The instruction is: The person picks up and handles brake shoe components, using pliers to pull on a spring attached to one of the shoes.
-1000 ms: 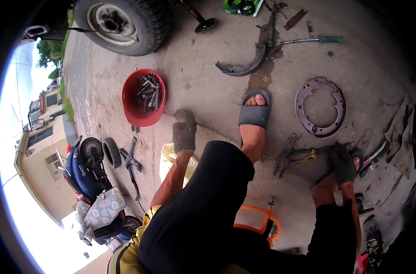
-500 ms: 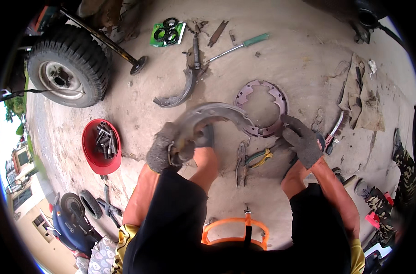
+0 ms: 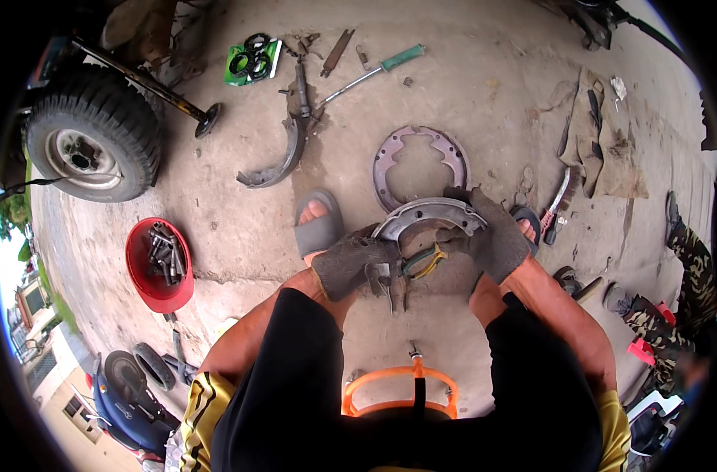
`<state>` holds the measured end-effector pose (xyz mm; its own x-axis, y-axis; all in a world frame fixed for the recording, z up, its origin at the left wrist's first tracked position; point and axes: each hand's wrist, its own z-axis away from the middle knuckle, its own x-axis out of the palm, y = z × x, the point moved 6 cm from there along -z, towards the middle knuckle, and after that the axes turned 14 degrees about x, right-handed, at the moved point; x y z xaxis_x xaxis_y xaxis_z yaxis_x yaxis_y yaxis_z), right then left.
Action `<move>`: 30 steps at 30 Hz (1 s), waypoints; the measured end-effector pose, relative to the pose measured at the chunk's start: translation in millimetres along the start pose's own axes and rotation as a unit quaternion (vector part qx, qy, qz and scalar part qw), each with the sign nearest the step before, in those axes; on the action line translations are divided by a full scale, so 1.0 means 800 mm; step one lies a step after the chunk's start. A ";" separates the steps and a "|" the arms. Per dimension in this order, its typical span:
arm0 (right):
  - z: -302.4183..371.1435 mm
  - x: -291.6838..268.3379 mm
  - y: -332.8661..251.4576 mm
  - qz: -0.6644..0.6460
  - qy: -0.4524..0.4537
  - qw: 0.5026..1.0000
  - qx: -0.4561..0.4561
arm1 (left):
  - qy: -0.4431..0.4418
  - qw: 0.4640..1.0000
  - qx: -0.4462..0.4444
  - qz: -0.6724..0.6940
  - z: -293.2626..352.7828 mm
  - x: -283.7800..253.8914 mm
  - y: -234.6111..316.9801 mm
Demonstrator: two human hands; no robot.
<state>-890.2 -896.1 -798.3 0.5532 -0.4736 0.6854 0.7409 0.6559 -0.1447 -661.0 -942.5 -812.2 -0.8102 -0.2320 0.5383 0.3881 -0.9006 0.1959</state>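
A curved grey brake shoe (image 3: 429,209) is held up in front of me by its two ends. My left hand (image 3: 352,263), in a dark work glove, is closed around its left end. Gloved as well, my right hand (image 3: 496,240) grips the right end. Just beyond lies a ring of purple-brown brake shoes (image 3: 383,171) on the ground, its near part hidden by the held shoe. Below the shoe, between my hands, are pliers with green and yellow handles (image 3: 426,263) and a second grey hand tool (image 3: 388,288), partly covered.
Another worn brake shoe (image 3: 281,164), a green-handled screwdriver (image 3: 401,59) and black seals (image 3: 256,59) lie farther off. A red helmet (image 3: 142,271) holds sockets at left, near a wheel (image 3: 91,138). Sacking (image 3: 614,161) and a red-handled brush (image 3: 555,206) lie right.
My left hand has brought the brake shoe rightward and nearer to my middle. My right hand, earlier free with fingers apart, now grips its other end. The view has shifted slightly.
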 end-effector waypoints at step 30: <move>0.021 0.037 0.000 0.031 0.042 0.998 -0.021 | -0.375 0.397 0.356 -0.758 0.032 0.144 0.013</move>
<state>-880.4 -900.3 -765.9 0.6276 -0.4807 0.6124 0.7181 0.6613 -0.2169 -739.2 -969.1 -727.4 -0.0947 0.7936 -0.6010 -0.0535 0.5988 0.7991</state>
